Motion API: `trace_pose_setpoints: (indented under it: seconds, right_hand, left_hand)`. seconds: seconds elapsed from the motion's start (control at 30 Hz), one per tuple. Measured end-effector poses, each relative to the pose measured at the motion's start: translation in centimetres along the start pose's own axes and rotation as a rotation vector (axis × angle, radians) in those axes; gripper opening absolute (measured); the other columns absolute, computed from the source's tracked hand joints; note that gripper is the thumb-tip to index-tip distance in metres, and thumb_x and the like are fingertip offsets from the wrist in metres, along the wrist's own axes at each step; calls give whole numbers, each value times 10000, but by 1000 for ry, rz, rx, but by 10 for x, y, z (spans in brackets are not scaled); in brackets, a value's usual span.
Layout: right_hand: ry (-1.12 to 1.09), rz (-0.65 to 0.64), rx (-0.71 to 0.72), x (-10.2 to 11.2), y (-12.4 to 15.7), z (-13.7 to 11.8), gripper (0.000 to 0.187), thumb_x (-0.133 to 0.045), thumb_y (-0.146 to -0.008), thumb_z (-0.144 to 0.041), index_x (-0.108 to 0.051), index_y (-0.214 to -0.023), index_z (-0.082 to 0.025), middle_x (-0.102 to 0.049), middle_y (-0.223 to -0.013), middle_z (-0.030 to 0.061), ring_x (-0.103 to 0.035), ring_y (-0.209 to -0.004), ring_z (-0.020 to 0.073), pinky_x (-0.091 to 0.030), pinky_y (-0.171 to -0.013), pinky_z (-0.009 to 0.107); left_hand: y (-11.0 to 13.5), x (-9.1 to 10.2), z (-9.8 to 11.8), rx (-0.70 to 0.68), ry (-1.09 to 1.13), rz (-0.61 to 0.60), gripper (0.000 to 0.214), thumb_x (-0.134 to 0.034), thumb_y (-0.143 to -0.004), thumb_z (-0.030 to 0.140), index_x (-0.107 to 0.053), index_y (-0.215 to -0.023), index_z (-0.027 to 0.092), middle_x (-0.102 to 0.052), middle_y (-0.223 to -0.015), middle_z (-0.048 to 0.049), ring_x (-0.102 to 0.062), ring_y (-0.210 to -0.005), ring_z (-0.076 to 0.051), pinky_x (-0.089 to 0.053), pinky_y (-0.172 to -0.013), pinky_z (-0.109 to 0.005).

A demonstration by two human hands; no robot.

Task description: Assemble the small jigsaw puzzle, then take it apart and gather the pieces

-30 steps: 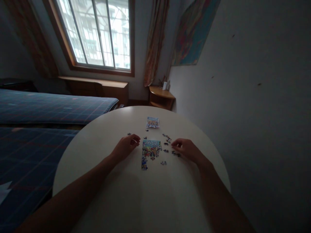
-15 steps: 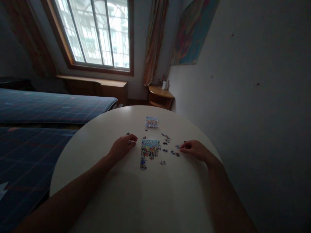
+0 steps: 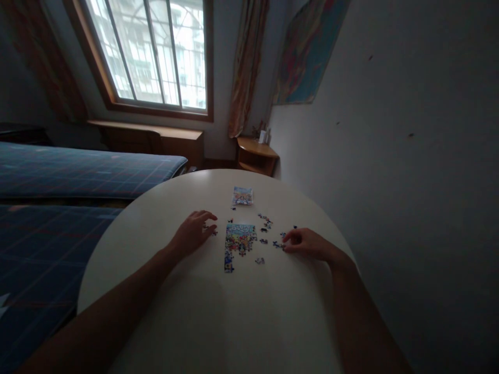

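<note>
1. Jigsaw puzzle (image 3: 240,240), head view: partly joined, flat on the white table (image 3: 218,311); used as landmark below. Tabletop smooth, pale, rounded edge, slight sheen at far end. Puzzle pieces small, thin, knobbed.

2. Left hand (image 3: 193,228): left of puzzle, fingers curved, clear gap between thumb and fingertips. Small dark pieces (image 3: 214,233) by the thumb, partly covered by the hand; no grip on them seen.

3. Right hand (image 3: 307,243): right of puzzle, fingers bent, thumb and forefinger near each other at a loose piece (image 3: 277,244). Cannot tell if anything is pinched; fingertips too small and dark.

4. Other loose bits: broken row (image 3: 265,219) beyond and right of puzzle, singles just right of it, pale piece (image 3: 260,261) nearer the person and right, two more just beyond its far edge.

5. Picture packet (image 3: 242,196): beyond puzzle, shiny-looking, colourful print.

6. Background: plaid mattress (image 3: 89,169) left of and beyond puzzle; wooden corner shelf (image 3: 257,148) and barred window (image 3: 156,57) well beyond; plain wall (image 3: 409,208) to its right.

7. Puzzle look: pale blue far band, mixed reds and yellows mid, dark blue strip running nearer on its left; lower right edge jagged.
</note>
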State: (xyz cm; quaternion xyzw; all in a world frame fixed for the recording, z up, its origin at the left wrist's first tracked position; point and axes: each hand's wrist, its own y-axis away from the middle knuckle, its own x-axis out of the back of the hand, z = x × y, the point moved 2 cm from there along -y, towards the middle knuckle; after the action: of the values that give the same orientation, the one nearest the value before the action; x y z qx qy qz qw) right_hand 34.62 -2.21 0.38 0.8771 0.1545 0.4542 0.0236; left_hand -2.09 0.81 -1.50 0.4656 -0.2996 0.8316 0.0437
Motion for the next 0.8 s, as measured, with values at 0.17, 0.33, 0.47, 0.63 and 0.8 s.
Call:
trace_pose_setpoints:
  seconds: [0.17, 0.33, 0.47, 0.63, 0.8]
  right_hand:
    - [25, -35, -31, -1, 2, -9, 269, -691, -699, -316, -741, -900, -145, -620, -709, 25, -540, -643, 144, -372, -583, 248]
    - [16, -83, -50, -7, 3, -15, 217, -683, -683, -285, -732, -839, -143, -675, -734, 40, -579, -662, 153, -391, -585, 242]
    - [4, -109, -21, -13, 3, -25, 153, -683, -690, -275, -710, -772, -148, -694, -749, 45, -602, -680, 155, -420, -613, 243]
    - [37, -36, -33, -12, 6, -35, 271, -740, -660, -263, -693, -894, -135, -700, -822, 56, -612, -716, 156, -437, -633, 241]
    - [5, -82, -21, -16, 9, -45, 183, -713, -683, -212, -709, -853, -146, -720, -801, 53, -636, -714, 156, -451, -640, 241]
  left_hand:
    - [9, -7, 43, -324, 122, -106, 252, -569, -924, 300, -611, -1162, 230, -613, -1246, -74, -544, -1164, -225, -426, -1017, -425]
    - [25, -12, 93, -587, 112, -346, 461, -564, -928, 402, -505, -1362, 257, -514, -1414, -79, -424, -1328, -271, -316, -1122, -461]
    - [31, -13, 113, -664, 110, -454, 545, -548, -918, 453, -468, -1396, 202, -527, -1400, -96, -439, -1300, -285, -278, -1144, -459]
    - [31, -8, 113, -698, 147, -471, 418, -547, -914, 388, -563, -1275, 179, -609, -1295, -79, -506, -1210, -260, -306, -1116, -411]
    - [32, -3, 111, -725, 177, -447, 352, -555, -898, 352, -606, -1210, 196, -657, -1223, -76, -582, -1099, -241, -396, -1015, -387]
